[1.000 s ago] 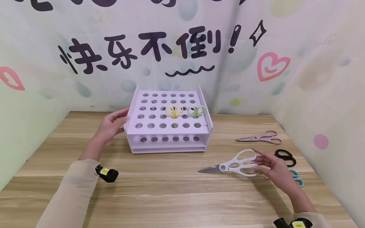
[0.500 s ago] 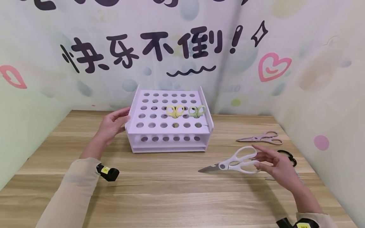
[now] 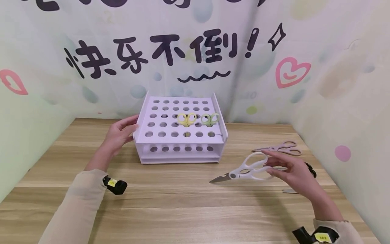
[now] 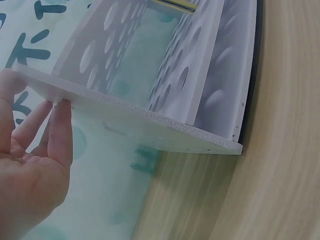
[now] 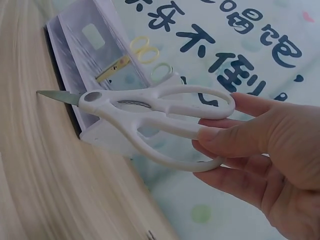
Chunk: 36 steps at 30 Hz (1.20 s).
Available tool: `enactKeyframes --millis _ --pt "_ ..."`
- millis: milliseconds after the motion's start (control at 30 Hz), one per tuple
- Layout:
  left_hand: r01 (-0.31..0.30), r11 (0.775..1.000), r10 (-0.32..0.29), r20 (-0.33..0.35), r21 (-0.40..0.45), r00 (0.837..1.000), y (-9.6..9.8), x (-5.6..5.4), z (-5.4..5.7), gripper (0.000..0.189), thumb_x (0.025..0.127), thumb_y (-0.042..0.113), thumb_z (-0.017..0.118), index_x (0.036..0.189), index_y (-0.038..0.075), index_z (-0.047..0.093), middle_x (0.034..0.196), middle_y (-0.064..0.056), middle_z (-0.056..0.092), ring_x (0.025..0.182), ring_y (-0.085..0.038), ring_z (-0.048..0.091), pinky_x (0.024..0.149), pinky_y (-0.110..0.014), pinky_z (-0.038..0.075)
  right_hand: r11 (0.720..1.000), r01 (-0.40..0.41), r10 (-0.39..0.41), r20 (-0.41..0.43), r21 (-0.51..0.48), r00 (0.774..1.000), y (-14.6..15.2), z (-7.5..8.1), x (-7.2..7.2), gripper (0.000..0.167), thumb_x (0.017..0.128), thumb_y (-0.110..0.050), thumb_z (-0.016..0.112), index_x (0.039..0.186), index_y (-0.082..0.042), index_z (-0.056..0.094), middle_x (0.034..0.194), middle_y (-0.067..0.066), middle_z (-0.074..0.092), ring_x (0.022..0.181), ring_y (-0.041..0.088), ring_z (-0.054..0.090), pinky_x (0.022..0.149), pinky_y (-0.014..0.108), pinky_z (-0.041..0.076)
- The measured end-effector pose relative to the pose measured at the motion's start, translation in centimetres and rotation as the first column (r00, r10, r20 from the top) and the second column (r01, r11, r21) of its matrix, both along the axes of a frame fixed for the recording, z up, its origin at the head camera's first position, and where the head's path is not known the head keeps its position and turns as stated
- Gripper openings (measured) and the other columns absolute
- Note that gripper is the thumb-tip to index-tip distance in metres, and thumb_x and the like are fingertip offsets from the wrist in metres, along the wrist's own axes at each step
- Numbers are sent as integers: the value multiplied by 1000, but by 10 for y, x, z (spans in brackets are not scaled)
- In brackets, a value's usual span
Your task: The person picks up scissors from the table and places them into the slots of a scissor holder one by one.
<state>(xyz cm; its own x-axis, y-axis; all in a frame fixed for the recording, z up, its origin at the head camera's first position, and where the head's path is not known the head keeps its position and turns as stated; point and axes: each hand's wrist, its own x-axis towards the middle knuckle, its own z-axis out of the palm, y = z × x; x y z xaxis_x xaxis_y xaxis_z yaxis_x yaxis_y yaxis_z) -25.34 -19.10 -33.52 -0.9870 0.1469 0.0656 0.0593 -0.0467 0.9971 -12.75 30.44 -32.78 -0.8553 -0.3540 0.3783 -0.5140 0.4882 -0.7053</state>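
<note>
On the right, my right hand pinches the handle loops of white kitchen scissors. They are held above the table, with the metal blades pointing left and slightly down; the right wrist view shows the thumb on one handle. My left hand touches the outer left side panel of a white rack with several rows of round holes; its fingers meet that panel in the left wrist view. Small yellow scissors and small green scissors stand in the rack, handles up.
Pink scissors lie on the wooden table at the right. Black handles and a metal blade tip show partly behind my right hand. A printed cloth wall stands behind the rack.
My right hand has lifted the white scissors somewhat and brought them a little to the left, over part of the pink scissors. My left hand and the rack have stayed in place.
</note>
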Motion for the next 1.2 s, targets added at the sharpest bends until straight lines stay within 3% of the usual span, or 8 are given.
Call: enactKeyframes --millis 167,367,500,867,1200 --pt "-7 1000 7 -4 -15 1000 0 0 0 58 89 22 62 138 2 38 117 0 46 94 -8 53 75 -19 51 999 -28 28 -21 31 999 -12 10 -6 55 76 12 65 128 0 51 104 8 62 91 7 62 65 25 54" --pt "-14 1000 14 -7 -26 1000 0 0 -1 57 90 21 60 139 3 38 117 0 46 95 -8 53 75 -19 50 996 -74 76 -31 53 997 -28 24 -12 54 78 12 64 128 -2 52 104 12 63 92 8 62 63 26 54" --pt "-11 1000 11 -10 -26 1000 0 1 -1 57 90 20 60 139 2 37 117 0 46 95 -8 53 75 -19 50 991 -109 113 -55 73 992 -39 32 -17 53 77 12 65 127 -3 54 101 11 65 91 9 62 61 25 54" --pt "-14 999 13 -15 -43 1000 -1 -1 -1 56 90 19 60 139 3 37 113 0 47 93 -7 54 75 -20 51 975 -158 172 -80 159 982 -62 53 -29 54 74 13 68 124 -5 58 101 6 66 86 11 64 72 25 53" --pt "-10 1000 10 -2 6 1000 0 -1 0 56 90 16 60 139 1 37 111 1 48 91 -7 55 74 -19 51 958 -204 229 -110 200 967 -85 81 -37 54 73 13 69 123 -6 59 106 5 65 87 11 64 73 25 53"
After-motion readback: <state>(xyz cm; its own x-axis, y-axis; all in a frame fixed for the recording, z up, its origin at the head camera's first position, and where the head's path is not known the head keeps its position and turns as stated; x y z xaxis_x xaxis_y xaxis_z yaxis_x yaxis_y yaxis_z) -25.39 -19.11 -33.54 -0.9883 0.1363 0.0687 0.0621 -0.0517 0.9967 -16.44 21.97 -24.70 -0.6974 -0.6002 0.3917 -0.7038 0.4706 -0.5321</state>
